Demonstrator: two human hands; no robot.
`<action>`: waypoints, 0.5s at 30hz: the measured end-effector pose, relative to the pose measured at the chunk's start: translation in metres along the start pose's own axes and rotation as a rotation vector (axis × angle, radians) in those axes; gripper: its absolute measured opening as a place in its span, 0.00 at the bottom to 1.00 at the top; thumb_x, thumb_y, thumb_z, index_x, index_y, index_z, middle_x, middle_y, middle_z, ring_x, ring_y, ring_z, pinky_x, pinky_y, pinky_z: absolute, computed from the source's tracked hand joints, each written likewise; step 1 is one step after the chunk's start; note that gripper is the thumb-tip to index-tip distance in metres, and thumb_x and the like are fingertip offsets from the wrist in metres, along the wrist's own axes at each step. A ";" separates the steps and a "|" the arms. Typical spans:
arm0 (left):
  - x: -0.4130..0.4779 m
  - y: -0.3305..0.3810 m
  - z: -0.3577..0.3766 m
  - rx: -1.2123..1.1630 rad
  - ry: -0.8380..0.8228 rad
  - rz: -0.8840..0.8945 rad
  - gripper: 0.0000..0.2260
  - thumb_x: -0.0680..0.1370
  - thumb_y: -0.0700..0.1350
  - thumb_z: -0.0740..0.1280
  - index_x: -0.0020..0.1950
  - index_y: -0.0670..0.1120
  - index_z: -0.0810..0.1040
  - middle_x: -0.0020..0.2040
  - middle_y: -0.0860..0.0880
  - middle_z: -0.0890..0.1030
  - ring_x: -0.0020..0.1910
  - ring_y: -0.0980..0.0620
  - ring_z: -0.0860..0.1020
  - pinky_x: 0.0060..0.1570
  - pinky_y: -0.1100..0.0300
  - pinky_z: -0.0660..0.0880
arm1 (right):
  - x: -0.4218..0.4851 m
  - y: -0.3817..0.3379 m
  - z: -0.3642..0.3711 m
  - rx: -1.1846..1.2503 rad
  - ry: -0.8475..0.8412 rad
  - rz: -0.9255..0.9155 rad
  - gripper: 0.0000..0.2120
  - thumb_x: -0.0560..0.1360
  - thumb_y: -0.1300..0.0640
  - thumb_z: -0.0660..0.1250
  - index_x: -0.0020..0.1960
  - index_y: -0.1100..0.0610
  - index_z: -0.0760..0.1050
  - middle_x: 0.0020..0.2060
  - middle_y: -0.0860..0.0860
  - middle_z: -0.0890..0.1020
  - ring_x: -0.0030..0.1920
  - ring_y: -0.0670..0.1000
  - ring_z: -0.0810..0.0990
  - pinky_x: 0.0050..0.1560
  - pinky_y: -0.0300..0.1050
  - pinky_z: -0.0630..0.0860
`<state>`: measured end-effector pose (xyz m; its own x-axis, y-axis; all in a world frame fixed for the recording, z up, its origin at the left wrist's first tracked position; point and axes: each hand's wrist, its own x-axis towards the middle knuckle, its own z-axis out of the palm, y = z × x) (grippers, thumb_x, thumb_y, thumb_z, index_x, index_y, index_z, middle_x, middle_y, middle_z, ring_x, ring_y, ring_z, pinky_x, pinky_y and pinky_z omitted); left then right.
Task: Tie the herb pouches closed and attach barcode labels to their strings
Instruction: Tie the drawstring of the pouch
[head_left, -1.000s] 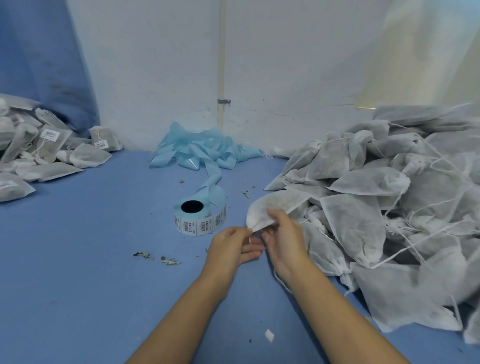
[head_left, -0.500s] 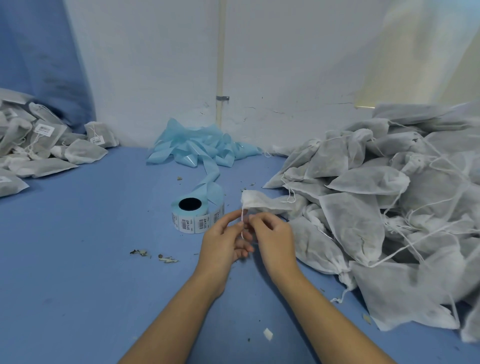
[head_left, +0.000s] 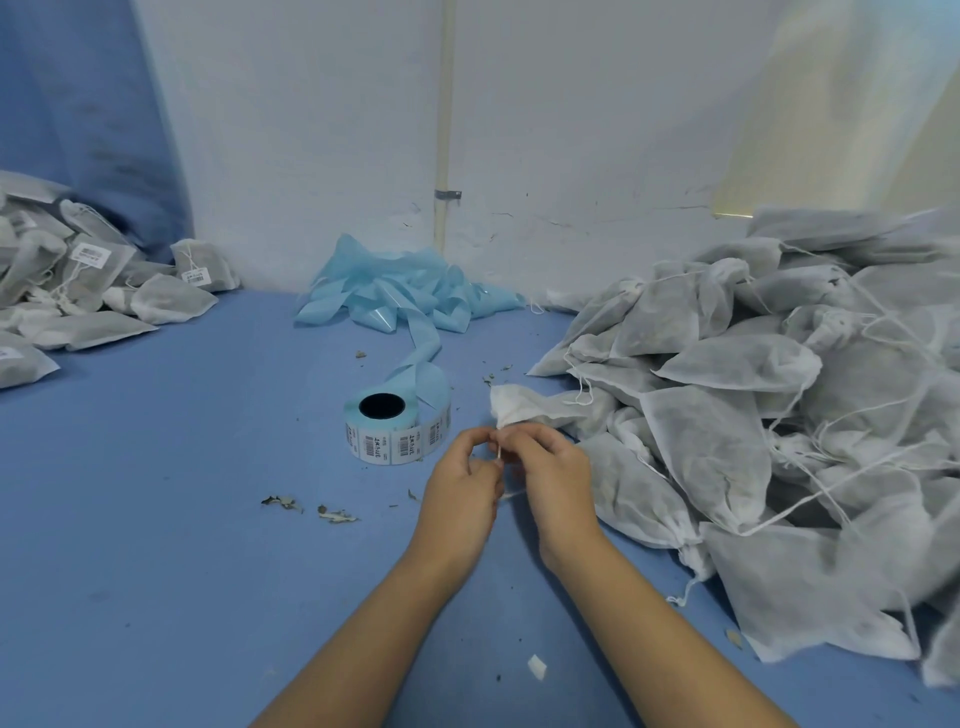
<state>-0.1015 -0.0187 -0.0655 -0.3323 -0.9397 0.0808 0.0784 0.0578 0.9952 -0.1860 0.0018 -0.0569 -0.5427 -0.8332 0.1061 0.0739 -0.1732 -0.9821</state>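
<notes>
Left hand and right hand both pinch the string at the pouch neck. Pouch judged light, soft; hold at gathered neck. Label roll at ten o'clock.

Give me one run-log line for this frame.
step: tying pouch string | left hand: pinching string | right hand: pinching string at pouch neck | label roll: on table, untouched | label: not yet attached

Matt white nonwoven cloth pouches, glossy blue backing paper, smooth matt blue tabletop
</notes>
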 end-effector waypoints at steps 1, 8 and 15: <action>0.000 0.000 0.000 0.000 -0.007 -0.016 0.17 0.75 0.32 0.56 0.51 0.52 0.75 0.22 0.56 0.65 0.21 0.58 0.61 0.22 0.65 0.60 | 0.000 -0.001 0.000 0.047 0.001 0.034 0.09 0.72 0.67 0.66 0.34 0.59 0.78 0.31 0.50 0.80 0.32 0.44 0.76 0.35 0.33 0.72; 0.004 0.008 0.000 -0.038 -0.092 -0.129 0.16 0.76 0.32 0.54 0.52 0.50 0.74 0.19 0.58 0.63 0.17 0.60 0.59 0.18 0.69 0.57 | 0.007 -0.009 -0.003 0.189 0.065 0.252 0.09 0.72 0.67 0.66 0.34 0.60 0.79 0.30 0.52 0.81 0.33 0.46 0.77 0.36 0.34 0.71; 0.000 -0.002 -0.006 0.321 0.055 0.142 0.07 0.80 0.41 0.60 0.55 0.49 0.74 0.27 0.56 0.71 0.26 0.62 0.70 0.28 0.70 0.66 | 0.010 -0.014 -0.013 0.385 -0.122 0.369 0.07 0.78 0.62 0.62 0.42 0.59 0.76 0.38 0.53 0.85 0.42 0.48 0.83 0.50 0.40 0.77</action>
<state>-0.0963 -0.0210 -0.0677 -0.2872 -0.9311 0.2250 -0.1820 0.2836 0.9415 -0.2036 0.0027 -0.0442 -0.3232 -0.9261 -0.1946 0.5544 -0.0187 -0.8320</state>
